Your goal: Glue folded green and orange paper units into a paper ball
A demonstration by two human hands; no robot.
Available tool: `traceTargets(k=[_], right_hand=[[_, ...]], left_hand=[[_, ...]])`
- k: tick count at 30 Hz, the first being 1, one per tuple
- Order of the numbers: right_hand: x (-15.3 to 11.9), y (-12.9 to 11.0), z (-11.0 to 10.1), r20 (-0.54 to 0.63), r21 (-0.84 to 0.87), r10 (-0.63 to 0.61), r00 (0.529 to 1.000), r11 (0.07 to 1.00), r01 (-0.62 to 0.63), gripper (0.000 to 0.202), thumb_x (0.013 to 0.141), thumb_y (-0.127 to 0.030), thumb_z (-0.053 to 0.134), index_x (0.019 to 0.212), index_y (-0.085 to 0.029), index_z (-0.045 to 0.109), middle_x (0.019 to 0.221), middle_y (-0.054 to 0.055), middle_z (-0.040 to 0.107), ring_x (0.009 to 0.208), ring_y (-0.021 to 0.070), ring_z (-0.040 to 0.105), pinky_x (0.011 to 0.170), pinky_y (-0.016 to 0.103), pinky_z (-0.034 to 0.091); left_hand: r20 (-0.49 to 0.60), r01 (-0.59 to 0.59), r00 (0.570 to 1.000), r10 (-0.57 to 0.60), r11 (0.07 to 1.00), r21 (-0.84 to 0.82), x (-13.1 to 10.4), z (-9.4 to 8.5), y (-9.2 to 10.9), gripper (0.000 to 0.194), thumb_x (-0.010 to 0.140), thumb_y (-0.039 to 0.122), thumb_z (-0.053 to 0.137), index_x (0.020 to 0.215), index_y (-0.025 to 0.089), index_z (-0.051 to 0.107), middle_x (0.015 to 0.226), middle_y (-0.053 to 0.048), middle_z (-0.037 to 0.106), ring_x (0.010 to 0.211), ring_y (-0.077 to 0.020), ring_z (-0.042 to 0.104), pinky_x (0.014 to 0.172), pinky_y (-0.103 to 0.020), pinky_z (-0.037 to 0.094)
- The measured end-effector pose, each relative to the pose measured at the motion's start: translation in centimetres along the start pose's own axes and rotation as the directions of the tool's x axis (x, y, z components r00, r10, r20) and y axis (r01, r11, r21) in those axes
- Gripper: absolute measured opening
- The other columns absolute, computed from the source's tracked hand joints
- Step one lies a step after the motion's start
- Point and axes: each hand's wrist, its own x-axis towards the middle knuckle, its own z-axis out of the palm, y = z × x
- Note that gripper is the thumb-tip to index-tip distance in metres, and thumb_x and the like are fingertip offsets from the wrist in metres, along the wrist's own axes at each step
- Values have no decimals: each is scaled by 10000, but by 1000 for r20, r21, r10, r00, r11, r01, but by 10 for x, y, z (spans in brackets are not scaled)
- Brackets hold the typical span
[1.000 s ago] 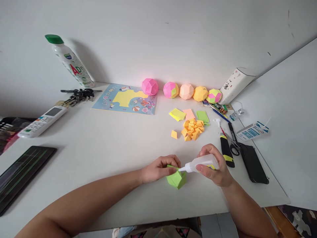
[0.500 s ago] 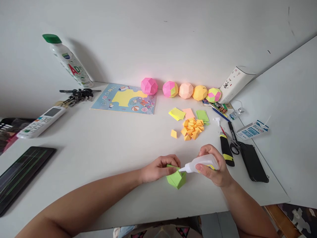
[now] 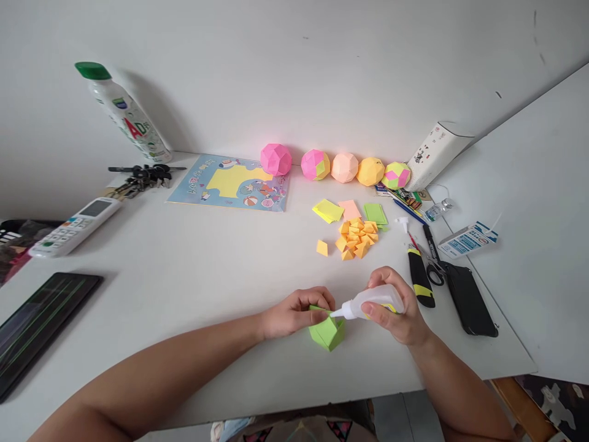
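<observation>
Near the table's front edge my left hand (image 3: 304,312) pinches a green folded-paper shape (image 3: 326,334), its thumb on the upper rim and the fingers behind. My right hand (image 3: 399,313) is closed around a white glue bottle (image 3: 378,299), held tilted with its narrow nozzle pointing left. The nozzle tip meets the upper edge of the green paper, close to my left thumb. Whether glue is flowing is too small to tell. Beyond my hands lies a heap of small orange folded-paper pieces (image 3: 358,239), with one orange piece (image 3: 322,247) apart on its left.
Yellow (image 3: 327,210), peach and green paper stacks lie behind the heap. Several paper balls (image 3: 345,167) line the wall. At right are a utility knife (image 3: 420,277), scissors (image 3: 435,274) and a black phone (image 3: 472,299); at left, a remote (image 3: 76,226) and a tablet (image 3: 46,328).
The glue bottle and my right hand have shifted very slightly left, with the nozzle still at the green paper's edge. My left hand keeps its hold. The whole view has moved a little.
</observation>
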Motion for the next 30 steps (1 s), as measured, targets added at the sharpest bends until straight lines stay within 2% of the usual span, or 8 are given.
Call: traceTargets(k=[5, 12, 19, 25, 30], right_hand=[[-1, -2, -2, 29, 8, 22, 999, 1000, -23, 217, 784, -275, 659, 878, -232, 469, 580, -60, 441, 456, 79, 374, 414, 183, 319], [0, 3, 0, -32, 51, 18, 999, 999, -16, 236, 768, -282, 680, 875, -238, 474, 622, -57, 436, 478, 75, 378, 428, 180, 327], [3, -1, -5, 20, 37, 70, 997, 997, -71, 237, 761, -290, 682, 855, -232, 473, 619, -61, 419, 478, 72, 366, 426, 179, 310], [1, 2, -2, -47, 66, 45, 998, 997, -42, 255, 756, -313, 686, 854, -234, 464, 623, -60, 414, 480, 77, 357, 429, 189, 311], [0, 0, -1, -12, 23, 50, 999, 998, -50, 260, 756, -324, 682, 864, -232, 464, 631, -52, 426, 473, 83, 376, 420, 200, 329]], left_hand=[[-2, 16, 1000, -16, 1000, -16, 0, 0, -1, 206, 807, 330, 591, 736, 137, 595, 907, -42, 517, 749, -129, 504, 694, -274, 403], [-3, -7, 1000, 7, 1000, 20, 0, 1, -1, 189, 809, 318, 592, 740, 142, 599, 896, -37, 515, 768, -130, 493, 704, -267, 395], [6, 2, 1000, -2, 1000, -13, 0, -1, -2, 197, 812, 324, 591, 744, 140, 601, 920, -49, 526, 773, -139, 521, 707, -282, 414], [1, -12, 1000, 11, 1000, 20, 0, 0, -1, 205, 812, 339, 591, 749, 145, 606, 904, -41, 523, 782, -135, 506, 716, -272, 410], [2, -10, 1000, 10, 1000, 23, 0, 0, 0, 222, 806, 364, 596, 752, 148, 606, 907, -48, 528, 780, -138, 511, 709, -277, 417]])
